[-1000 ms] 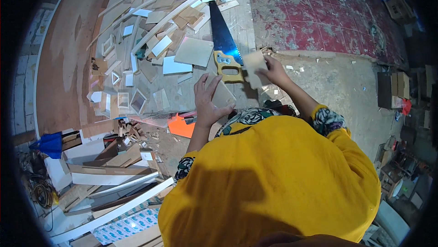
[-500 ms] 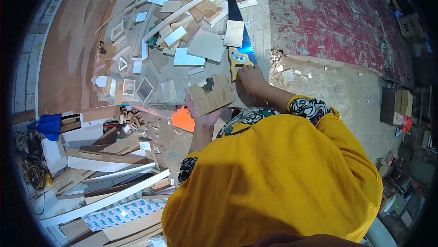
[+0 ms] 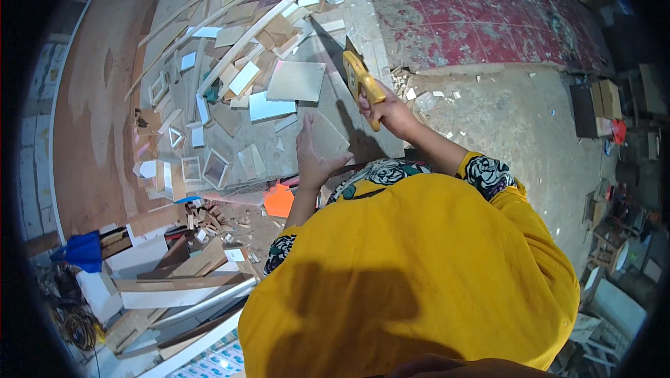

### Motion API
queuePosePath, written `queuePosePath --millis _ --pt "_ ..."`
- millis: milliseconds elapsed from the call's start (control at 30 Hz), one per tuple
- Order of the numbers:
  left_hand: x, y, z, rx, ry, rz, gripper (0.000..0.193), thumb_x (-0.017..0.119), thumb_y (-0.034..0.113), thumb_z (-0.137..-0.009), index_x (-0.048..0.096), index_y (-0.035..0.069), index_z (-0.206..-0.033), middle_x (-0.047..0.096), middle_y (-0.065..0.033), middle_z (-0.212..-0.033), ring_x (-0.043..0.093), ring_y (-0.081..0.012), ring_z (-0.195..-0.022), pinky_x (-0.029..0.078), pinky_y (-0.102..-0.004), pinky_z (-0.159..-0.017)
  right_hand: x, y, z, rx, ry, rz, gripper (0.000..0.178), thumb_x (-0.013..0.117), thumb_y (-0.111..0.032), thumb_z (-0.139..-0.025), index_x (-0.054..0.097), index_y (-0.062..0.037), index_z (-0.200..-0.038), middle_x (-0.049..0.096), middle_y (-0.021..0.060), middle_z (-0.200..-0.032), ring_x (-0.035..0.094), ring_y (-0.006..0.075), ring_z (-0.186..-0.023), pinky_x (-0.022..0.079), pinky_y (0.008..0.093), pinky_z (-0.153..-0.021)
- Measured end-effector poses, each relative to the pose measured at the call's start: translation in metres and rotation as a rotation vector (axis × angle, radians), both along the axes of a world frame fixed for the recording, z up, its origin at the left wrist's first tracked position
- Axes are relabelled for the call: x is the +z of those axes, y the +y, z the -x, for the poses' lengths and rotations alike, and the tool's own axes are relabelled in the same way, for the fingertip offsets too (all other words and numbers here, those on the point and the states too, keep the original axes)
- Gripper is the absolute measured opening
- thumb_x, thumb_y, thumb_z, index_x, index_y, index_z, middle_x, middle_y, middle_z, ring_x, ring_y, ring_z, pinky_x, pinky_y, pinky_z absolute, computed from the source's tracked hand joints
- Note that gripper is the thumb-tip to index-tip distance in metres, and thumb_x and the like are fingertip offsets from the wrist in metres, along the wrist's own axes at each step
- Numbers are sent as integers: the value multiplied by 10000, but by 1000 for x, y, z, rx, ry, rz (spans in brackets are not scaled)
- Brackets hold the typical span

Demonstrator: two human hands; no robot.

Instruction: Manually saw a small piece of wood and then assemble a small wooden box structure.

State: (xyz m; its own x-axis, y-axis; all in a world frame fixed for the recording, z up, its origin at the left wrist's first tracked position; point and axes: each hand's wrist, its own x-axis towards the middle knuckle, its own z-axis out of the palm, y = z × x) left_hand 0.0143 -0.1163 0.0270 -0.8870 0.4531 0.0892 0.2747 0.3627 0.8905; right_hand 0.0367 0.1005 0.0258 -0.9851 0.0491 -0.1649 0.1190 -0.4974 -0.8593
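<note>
Right fingers (image 3: 364, 104) gripping one saw (image 3: 358, 74), left fingers (image 3: 306, 131) touching one board (image 3: 329, 136)

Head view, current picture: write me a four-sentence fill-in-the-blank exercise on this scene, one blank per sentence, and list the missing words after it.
1. The right hand grips the saw by its ____.
2. The hand at the pale flat board is the person's ____ one.
3. The large plain garment on the person's body is coloured ____.
4. The worn tiled surface at the upper right is mostly coloured ____.

Missing words, in order: handle; left; yellow; red.
</note>
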Motion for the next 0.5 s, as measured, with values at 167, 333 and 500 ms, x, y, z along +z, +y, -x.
queuePosePath --millis 167,333,500 --pt "-11 -5 5 -90 329 368 1126 843 367 -482 281 -35 -1371 447 -236 -1268 405 -382 -1191 301 -447 -1018 24 15 -28 -149 5 271 244 602 -77 -763 509 -65 -988 471 -11 -725 436 78 -587 374 197 -574" --pt "-29 -3 6 -230 326 379 1120 820 465 -471 312 -33 -1336 414 -211 -1314 378 -374 -1213 271 -452 -1023 63 5 -89 -280 -74 -262 206 660 -248 -825 564 -74 -877 490 -51 -708 443 39 -632 356 200 -552" --pt "-49 8 -1 -373 398 389 1100 818 484 -467 351 -42 -1312 409 -214 -1320 373 -376 -1216 262 -458 -1027 19 -21 -172 -396 -67 -427 306 668 -281 -797 583 -37 -960 513 -38 -750 436 44 -630 345 205 -553"
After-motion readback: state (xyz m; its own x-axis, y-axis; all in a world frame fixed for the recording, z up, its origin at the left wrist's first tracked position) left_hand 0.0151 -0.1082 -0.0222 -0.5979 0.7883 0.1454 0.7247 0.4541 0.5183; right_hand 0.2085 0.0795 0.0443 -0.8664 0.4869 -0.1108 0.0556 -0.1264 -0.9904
